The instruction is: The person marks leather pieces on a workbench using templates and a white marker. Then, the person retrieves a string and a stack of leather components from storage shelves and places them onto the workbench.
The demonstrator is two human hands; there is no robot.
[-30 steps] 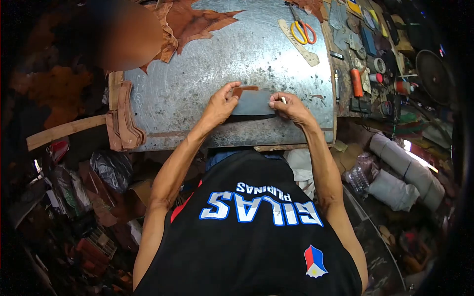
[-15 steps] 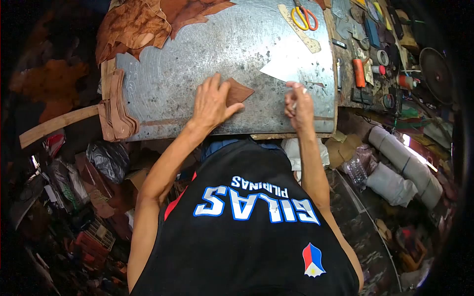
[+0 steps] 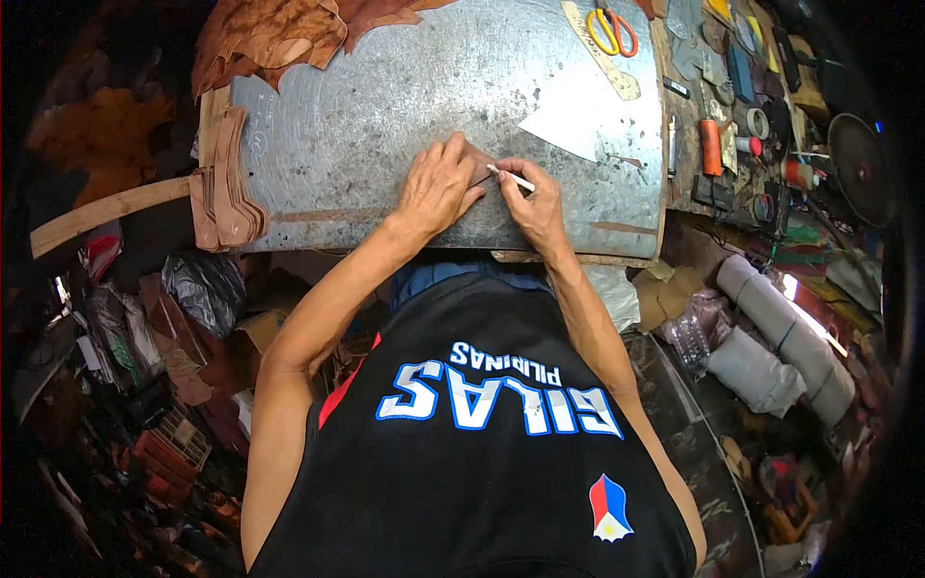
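Note:
My left hand lies flat on a small piece of brown leather, its fingers stretched out and the thumb apart. Much of the leather is hidden beneath that hand. A slim white pen is pinched in my right hand, which is closed around it. The pen's tip meets the leather's right edge, close to my left thumb. Both hands rest over the grey metal tabletop. A white sheet with a pointed corner lies beyond my right hand.
Large brown hides cover the far left corner. Stacked leather strips stand at the left edge. Scissors with yellow and orange handles lie beside a cream template at the back right. Tools, including an orange-handled one, crowd the right bench.
My right hand has moved left with the pen, bringing its tip to the leather. My left hand stays on the leather. The whole view has shifted slightly.

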